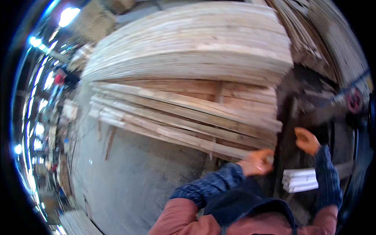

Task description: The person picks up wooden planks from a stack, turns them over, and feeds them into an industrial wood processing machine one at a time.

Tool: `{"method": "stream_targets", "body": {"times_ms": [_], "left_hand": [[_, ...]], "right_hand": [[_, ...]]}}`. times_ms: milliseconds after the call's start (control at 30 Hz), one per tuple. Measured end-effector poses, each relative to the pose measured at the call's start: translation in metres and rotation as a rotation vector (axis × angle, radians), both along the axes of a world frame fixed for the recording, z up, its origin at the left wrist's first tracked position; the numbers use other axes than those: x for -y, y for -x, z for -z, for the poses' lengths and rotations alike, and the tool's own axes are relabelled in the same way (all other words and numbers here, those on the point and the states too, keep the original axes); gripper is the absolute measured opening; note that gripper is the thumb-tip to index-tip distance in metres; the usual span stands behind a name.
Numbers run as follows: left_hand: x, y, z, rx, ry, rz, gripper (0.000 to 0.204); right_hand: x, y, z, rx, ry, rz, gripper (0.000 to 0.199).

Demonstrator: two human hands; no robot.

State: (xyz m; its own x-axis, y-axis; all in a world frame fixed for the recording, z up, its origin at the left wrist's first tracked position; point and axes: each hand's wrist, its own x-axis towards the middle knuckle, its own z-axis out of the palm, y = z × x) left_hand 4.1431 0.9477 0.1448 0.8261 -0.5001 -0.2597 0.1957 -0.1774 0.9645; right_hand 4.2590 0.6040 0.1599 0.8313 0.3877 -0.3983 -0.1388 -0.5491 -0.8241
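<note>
My left hand [256,162], in an orange-coated glove, is closed around the near right end of a long wooden board [219,149]. This board is the nearest of several loose boards fanned out along the front of a stack. Off to the right, apart from the stack's end, my right hand [307,141] wears the same kind of glove. Its fingers look apart and loosely bent, with nothing seen in them, though motion blurs them. Behind the loose boards rises a tall stack of pale sawn boards [188,43].
Small white-ended wood pieces [300,180] lie beside my right forearm. A red wheel [353,100] is on equipment at the far right. More long boards [301,35] are stacked at the back right. Grey concrete floor [133,172] stretches left. A distant person [64,78] is blurred at the left.
</note>
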Motion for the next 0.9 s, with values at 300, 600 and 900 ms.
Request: {"method": "stream_targets", "body": {"times_ms": [300, 600, 900], "left_hand": [[-0.195, 0.017, 0.177, -0.603, 0.19, -0.58, 0.072], [-0.333, -0.12, 0.291, -0.194, 0.014, -0.763, 0.077], [-0.332, -0.179, 0.307, -0.445, 0.002, -1.03, 0.061]], "right_hand": [[-0.067, -0.101, 0.156, -0.106, 0.417, 0.355, 0.082], [-0.017, -0.101, 0.34, -0.186, 0.29, 0.639, 0.082], [0.034, -0.103, 0.363, -0.678, -0.209, 0.956, 0.069]]}}
